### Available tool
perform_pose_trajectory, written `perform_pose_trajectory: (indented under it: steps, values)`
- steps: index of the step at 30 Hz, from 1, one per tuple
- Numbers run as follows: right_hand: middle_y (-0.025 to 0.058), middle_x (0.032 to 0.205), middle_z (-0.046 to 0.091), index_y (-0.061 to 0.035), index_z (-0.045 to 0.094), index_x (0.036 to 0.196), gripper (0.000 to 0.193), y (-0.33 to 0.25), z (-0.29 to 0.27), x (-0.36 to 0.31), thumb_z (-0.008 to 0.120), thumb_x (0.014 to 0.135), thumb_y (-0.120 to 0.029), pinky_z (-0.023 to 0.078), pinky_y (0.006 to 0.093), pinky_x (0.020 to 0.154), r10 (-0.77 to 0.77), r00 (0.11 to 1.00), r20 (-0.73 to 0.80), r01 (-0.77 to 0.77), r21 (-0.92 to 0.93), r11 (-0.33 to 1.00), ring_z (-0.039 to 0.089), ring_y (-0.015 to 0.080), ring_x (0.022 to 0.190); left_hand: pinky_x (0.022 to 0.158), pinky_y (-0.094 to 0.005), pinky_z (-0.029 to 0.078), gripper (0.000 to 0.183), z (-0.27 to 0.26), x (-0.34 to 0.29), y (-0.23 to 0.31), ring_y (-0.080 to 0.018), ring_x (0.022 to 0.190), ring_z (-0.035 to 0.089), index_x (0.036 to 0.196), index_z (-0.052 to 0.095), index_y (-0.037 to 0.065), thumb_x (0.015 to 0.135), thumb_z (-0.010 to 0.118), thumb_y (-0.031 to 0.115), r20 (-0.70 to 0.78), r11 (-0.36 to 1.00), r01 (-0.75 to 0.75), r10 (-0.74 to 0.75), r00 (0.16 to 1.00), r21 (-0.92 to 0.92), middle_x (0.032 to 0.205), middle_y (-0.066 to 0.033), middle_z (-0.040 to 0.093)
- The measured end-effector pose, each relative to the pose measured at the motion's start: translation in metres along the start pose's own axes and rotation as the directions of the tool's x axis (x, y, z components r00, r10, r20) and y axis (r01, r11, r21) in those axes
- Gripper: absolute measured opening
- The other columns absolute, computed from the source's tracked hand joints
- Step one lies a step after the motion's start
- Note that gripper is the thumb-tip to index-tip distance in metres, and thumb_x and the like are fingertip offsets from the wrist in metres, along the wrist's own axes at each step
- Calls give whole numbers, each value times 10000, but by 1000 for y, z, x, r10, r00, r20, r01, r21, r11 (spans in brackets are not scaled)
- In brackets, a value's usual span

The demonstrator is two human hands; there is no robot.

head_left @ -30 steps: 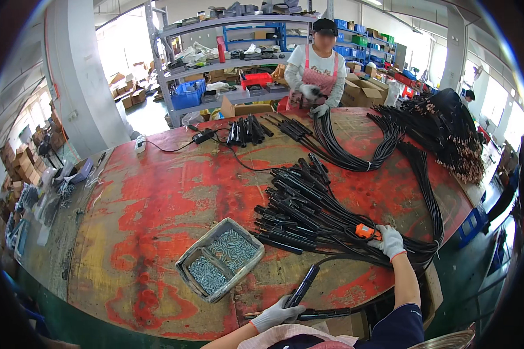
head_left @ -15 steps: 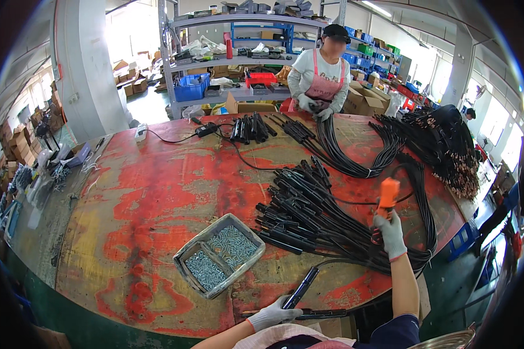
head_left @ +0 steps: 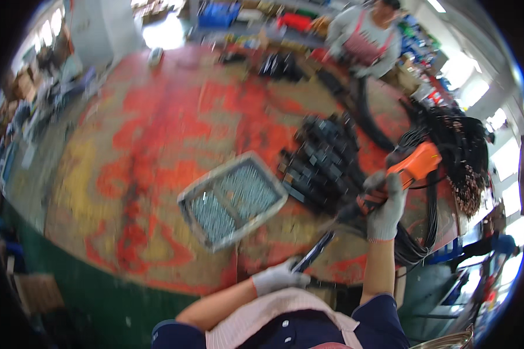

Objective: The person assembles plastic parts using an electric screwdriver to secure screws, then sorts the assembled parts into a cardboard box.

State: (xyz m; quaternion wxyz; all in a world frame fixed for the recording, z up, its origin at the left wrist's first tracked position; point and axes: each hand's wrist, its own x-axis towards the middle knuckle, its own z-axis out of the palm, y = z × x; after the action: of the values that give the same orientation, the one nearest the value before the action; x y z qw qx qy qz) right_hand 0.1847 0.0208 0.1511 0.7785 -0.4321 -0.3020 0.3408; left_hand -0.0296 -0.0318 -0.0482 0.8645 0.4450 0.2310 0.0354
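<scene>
You stand at a wide table (head_left: pixel 151 157), whose top shows red in uneven patches, with brown and yellowish areas between them. Your left hand (head_left: pixel 280 277) is closed around a dark rod (head_left: pixel 313 253), which is tilted over the near edge of the table. Your right hand (head_left: pixel 387 212) grasps an orange and black power tool (head_left: pixel 416 163), held above the right part of the table; its front end points toward the top of the rod, but the blur is strong and I cannot tell whether they touch. To the left of the rod is a two-part tray (head_left: pixel 255 224), filled with small metal pieces (head_left: pixel 247 189). Beyond the tool lies a heap of black parts (head_left: pixel 323 163), and at the far right edge there is a big pile of black cables (head_left: pixel 460 154) with copper-coloured ends. Across the table stands a co-worker (head_left: pixel 367 43) in a pink apron. Behind, the shelves hold a blue bin (head_left: pixel 218 14) and a red bin (head_left: pixel 295 22). A pale pillar (head_left: pixel 102 29) rises at the far left, with cartons (head_left: pixel 26 84) beside it, and the floor (head_left: pixel 108 296) is green.
</scene>
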Motion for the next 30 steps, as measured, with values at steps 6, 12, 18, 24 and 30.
perform_pose_trajectory:
  steps: [6, 12, 18, 24, 30]
  values:
    - [126, 995, 649, -84, 319, 1455, 625, 37, 91, 0, 635, 917, -113, 510, 326, 654, -152, 988, 34, 152, 16, 988, 640, 231, 863, 757, -289, 498, 927, -6, -9, 32, -147, 863, 606, 1473, 301, 7, 763, 801, 332, -77, 994, 35, -27, 997, 101, 1022, -90, 597]
    - [131, 1001, 653, -67, 345, 1456, 615, 82, 118, 3, 634, 913, -67, 531, 395, 713, 141, 809, 571, -286, 171, 943, 645, 250, 872, 862, -310, 489, 973, -11, -19, 37, -223, 979, 630, 1490, 290, 33, 739, 762, 434, -53, 993, 84, -80, 995, 85, 1114, -158, 624]
    - [143, 872, 635, -2, 364, 1424, 590, 120, 143, -7, 635, 901, -41, 540, 384, 700, 96, 775, 625, -241, 152, 959, 646, 242, 799, 941, -347, 460, 967, -9, -24, 30, -286, 1094, 608, 1498, 274, 39, 747, 734, 438, -24, 994, 23, -21, 1000, 104, 1209, -200, 603]
    - [110, 890, 591, -55, 396, 1403, 568, 144, 167, -27, 639, 889, -42, 527, 385, 723, 190, 804, 563, -179, -74, 981, 594, 207, 775, 950, -355, 463, 959, -9, -17, 19, -302, 1102, 610, 1505, 253, 44, 764, 737, 415, -1, 997, 28, -28, 1000, 74, 1222, -212, 600]
    - [114, 903, 598, -40, 390, 1402, 608, 160, 168, -30, 664, 860, -16, 545, 388, 721, 250, 815, 523, -223, -115, 968, 612, 204, 776, 973, -367, 460, 952, -12, -16, 24, -307, 1131, 610, 1505, 255, 62, 770, 748, 411, 3, 991, 46, -47, 999, 125, 1270, -222, 584]
